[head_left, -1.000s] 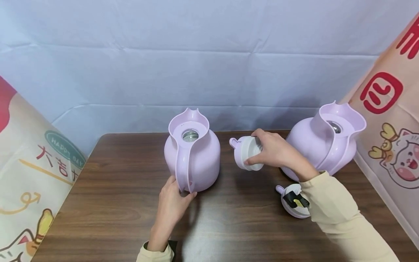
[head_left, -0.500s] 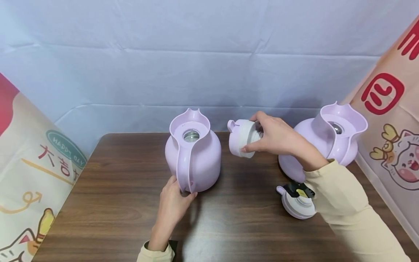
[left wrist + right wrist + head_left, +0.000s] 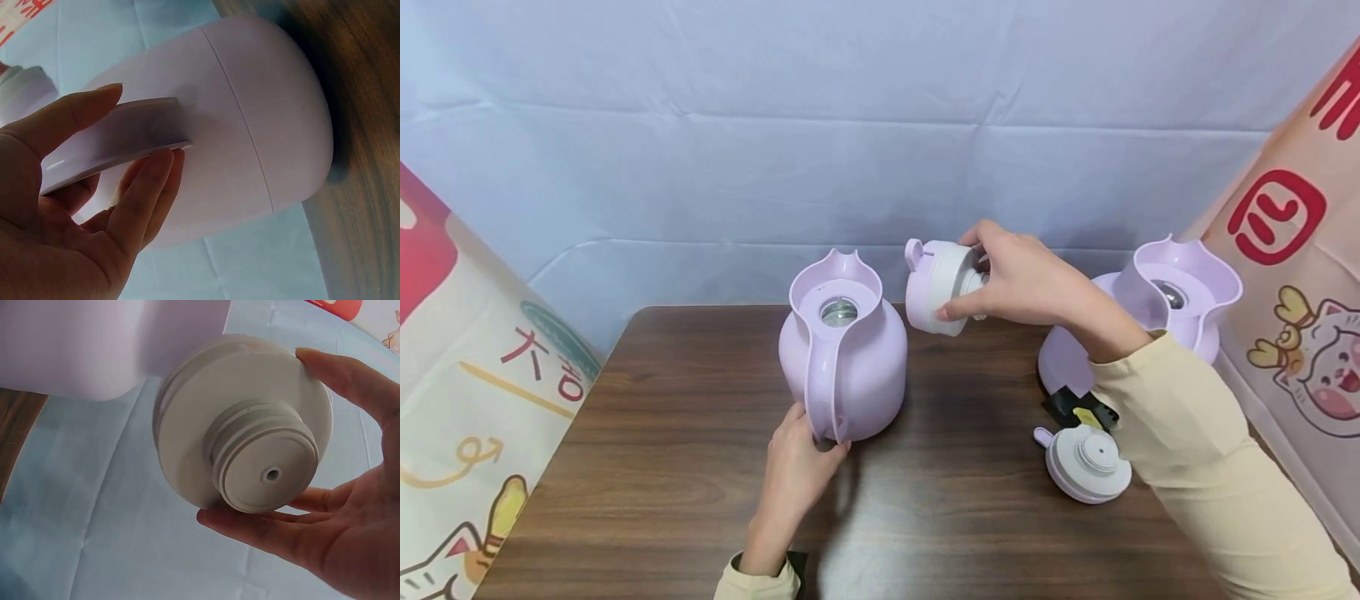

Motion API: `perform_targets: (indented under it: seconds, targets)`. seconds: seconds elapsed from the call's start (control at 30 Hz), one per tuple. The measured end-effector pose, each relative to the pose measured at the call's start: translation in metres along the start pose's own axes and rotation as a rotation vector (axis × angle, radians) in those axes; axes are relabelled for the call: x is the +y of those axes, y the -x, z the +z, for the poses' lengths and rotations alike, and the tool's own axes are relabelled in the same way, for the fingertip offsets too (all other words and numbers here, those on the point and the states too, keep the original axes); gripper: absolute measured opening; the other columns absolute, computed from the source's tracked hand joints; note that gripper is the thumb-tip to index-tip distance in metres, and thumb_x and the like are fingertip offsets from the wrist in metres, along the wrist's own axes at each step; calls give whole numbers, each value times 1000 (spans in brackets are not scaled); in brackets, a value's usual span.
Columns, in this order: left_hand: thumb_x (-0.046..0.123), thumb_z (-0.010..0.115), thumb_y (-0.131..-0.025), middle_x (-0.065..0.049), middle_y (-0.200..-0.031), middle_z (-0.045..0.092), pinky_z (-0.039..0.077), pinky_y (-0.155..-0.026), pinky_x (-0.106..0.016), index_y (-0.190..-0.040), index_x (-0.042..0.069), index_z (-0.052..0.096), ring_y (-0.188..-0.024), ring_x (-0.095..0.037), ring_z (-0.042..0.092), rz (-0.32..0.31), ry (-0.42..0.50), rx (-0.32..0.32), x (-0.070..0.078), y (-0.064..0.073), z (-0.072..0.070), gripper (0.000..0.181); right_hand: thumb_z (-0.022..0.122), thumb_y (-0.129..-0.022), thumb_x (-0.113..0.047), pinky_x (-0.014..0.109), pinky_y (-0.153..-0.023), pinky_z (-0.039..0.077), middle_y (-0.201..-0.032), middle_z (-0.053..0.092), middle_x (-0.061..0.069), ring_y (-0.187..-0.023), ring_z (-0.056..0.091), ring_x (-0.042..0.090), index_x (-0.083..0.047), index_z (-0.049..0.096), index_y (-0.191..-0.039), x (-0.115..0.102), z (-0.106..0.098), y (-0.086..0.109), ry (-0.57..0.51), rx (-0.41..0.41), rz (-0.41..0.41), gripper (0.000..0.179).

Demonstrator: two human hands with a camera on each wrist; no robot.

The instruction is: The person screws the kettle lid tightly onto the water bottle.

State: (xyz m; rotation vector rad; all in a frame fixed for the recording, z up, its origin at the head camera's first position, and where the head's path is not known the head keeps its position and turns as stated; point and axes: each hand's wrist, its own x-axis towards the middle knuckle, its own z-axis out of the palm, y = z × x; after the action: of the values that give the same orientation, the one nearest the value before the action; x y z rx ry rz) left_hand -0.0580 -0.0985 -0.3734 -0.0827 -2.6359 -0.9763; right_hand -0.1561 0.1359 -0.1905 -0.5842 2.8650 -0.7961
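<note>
A lilac thermos jug [image 3: 868, 367] stands uncapped at mid-table, its round mouth [image 3: 839, 312] showing. My left hand [image 3: 801, 458] grips the lower part of its handle [image 3: 125, 137], thumb on one side and fingers on the other. In the air to the right of the jug's spout, my right hand [image 3: 1022, 279] holds a lilac-and-white lid [image 3: 936, 287] by its rim. The lid is tipped on its side, tab to the left. In the right wrist view its white threaded plug [image 3: 269, 465], with a small hole, faces the camera.
A second lilac thermos jug [image 3: 1183, 271], also uncapped, stands at the right, partly behind my right sleeve [image 3: 1180, 425]. Another lid [image 3: 1090, 467] lies plug-up on the brown table [image 3: 685, 467] before it. A pale cloth [image 3: 775, 167] hangs behind.
My right hand has lifted the lid and moved it up and left toward the jug's top, tipping it further. The left hand and both jugs stay put.
</note>
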Motion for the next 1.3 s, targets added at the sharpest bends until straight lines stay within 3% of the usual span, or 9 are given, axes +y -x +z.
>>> perform_targets:
  seconds: [0.5, 1.3]
  targets:
    - [5, 77, -61, -9, -88, 58, 45, -66, -45, -83, 4, 63, -76, -31, 60, 7, 9, 7, -1, 0, 1, 26, 76, -66, -33, 38, -79, 39, -107, 54, 12, -96, 51, 25, -2, 45, -113, -40, -16, -16, -11, 52, -31, 64]
    - [5, 75, -61, -7, -83, 56, 45, -63, -43, -79, 5, 62, -72, -29, 58, 18, 20, 20, -2, 0, 3, 23, 79, -62, -30, 30, -76, 40, -99, 55, 5, -87, 52, 18, -6, 45, -109, -64, 16, -41, -105, 55, -114, 63]
